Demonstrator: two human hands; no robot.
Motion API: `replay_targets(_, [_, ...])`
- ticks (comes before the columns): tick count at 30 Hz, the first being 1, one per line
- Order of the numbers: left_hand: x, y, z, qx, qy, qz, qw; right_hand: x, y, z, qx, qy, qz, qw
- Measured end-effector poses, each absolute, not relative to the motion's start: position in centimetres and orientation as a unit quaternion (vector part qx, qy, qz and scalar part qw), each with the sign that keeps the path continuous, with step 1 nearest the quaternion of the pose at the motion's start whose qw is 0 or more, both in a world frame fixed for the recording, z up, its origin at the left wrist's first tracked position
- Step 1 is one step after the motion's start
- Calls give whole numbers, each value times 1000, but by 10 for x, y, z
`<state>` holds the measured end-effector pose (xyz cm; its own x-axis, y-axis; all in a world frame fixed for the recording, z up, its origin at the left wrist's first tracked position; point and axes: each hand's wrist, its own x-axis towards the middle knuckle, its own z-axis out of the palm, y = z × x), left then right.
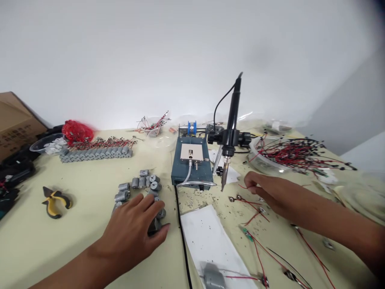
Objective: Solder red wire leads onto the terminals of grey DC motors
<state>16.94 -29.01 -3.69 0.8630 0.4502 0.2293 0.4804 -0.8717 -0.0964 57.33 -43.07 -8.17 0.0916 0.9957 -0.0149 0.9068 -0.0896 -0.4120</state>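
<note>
Motor (pixel 214 277) on paper (pixel 207 228), bottom centre; left hand (pixel 135 222) over loose motors (pixel 142 182), left of centre.
Left half-open, can't tell if gripping; right hand (pixel 257 184), right of centre, curled nearly closed by red wire (pixel 242 186), hold unclear. Iron (pixel 233 116) clamped upright, likely frees both hands. Motor row (pixel 96 154), centre left, farther back, seemingly lined up to stay apart.

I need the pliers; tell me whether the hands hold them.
No, the pliers lie on the table, clear of the left hand and right hand.
</note>
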Motion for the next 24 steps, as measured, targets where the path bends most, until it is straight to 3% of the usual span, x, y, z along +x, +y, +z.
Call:
replay_targets(9, [199, -305, -8, -962, -221, 74, 144, 568, -424, -65, -731, -646, 99, 196])
replay_targets(17, [159, -312, -36, -948, -143, 15, 285, 573, -423, -68, -721, -653, 78, 220])
replay_targets(24, [150, -317, -44, -937, -187, -13, 296, 577, -420, -71, -712, -663, 68, 222])
